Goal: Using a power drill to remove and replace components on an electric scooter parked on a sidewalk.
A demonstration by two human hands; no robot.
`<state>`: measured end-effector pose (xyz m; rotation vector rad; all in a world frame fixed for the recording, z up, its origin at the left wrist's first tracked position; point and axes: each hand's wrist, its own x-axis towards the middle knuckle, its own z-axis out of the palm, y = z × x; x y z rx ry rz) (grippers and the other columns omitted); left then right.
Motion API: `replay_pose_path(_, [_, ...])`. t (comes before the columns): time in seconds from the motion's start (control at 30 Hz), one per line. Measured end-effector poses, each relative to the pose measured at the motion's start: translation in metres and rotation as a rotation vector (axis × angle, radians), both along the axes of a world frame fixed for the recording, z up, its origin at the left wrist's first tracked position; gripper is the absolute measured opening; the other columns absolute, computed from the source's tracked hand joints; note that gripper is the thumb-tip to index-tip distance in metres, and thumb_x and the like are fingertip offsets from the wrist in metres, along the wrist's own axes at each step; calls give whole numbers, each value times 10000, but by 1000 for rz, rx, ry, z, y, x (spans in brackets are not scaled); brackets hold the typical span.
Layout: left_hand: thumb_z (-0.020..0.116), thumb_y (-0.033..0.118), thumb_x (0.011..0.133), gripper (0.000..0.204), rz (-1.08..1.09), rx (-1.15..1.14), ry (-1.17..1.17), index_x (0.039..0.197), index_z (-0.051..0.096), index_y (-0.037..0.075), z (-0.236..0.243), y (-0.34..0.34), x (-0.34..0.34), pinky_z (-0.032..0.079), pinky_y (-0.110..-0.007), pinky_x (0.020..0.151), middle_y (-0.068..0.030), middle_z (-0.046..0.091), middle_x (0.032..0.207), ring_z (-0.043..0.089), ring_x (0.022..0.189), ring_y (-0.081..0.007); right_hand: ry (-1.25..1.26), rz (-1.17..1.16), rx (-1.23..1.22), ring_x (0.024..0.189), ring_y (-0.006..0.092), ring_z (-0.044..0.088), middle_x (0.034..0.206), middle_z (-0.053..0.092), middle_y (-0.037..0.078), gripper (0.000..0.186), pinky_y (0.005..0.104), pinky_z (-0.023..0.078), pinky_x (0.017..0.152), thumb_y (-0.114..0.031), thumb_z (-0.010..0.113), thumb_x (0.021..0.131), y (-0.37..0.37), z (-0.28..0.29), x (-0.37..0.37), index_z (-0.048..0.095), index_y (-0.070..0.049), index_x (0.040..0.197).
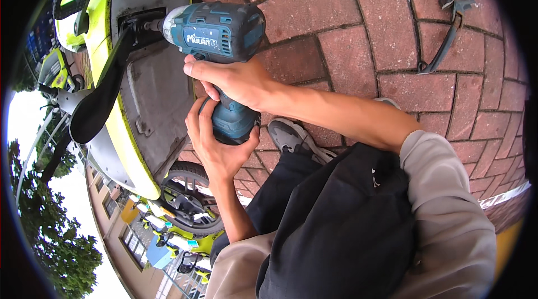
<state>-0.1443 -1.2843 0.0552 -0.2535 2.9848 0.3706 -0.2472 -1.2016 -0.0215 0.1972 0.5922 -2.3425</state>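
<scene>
My right hand (238,80) is wrapped round the handle of a teal and black cordless impact driver (210,29). Below it my left hand (216,145) cups the tool's battery base (232,122), thumb and fingers on either side. The driver lies level, its nose pointing left into a dark recess (143,24) in the grey panel (159,83) of a yellow-green and grey vehicle. Whether the tip sits on a fastener is too small to tell. A black curved arm (98,103) runs down from beside the recess.
Red brick paving (386,24) covers the ground. A thin dark bent piece (443,47) lies on it at the far right. My shoe (294,136) is just below the driver. A black-tyred wheel (193,195) and several yellow-green vehicles (168,237) stand at the lower left.
</scene>
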Motion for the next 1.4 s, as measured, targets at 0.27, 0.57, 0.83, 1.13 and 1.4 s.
replay_pose_path(0.27, [853, 183, 495, 785, -139, 196, -6, 1223, 577, 75, -26, 60, -2, 420, -467, 945, -173, 536, 1253, 528, 1124, -364, 36, -55, 362, 580, 91, 533, 715, 578, 41, 284, 257, 460, 594, -195, 557, 1005, 99, 4, 15, 581, 39, 1165])
replay_pose_path(0.57, [831, 362, 682, 954, -530, 719, -15, 1452, 371, 37, -64, 205, -35, 369, -481, 1039, -185, 471, 1339, 480, 1213, -369, 81, -384, 564, 674, 152, 494, 738, 477, 40, 368, 348, 456, 686, -203, 509, 1022, 310, 9, 48, 450, -13, 1331])
replay_pose_path(0.83, [702, 430, 845, 615, -220, 514, -205, 1181, 513, -50, -126, 286, -111, 510, -465, 887, -256, 573, 1198, 603, 1078, -402, 434, -766, 1538, 860, 167, 560, 877, 555, 54, 272, 355, 443, 869, -65, 575, 955, 438, 45, 128, 469, -22, 1202])
replay_pose_path(1.13, [637, 225, 898, 289, -323, 546, -273, 955, 599, -56, -176, 343, -109, 540, -500, 755, -291, 670, 889, 669, 835, -441, 358, -688, 1899, 1090, 216, 590, 1119, 621, 103, 506, 392, 452, 1005, -18, 652, 919, 532, 19, 181, 411, -32, 1364])
replay_pose_path(1.4, [562, 146, 959, 244, -158, 802, 150, 1015, 513, -86, -155, 385, -204, 454, -525, 829, -289, 559, 990, 567, 924, -460, 95, -442, 1551, 1282, 220, 506, 1386, 540, 178, 648, 389, 370, 1095, 6, 623, 813, 597, 77, 233, 450, -31, 1436])
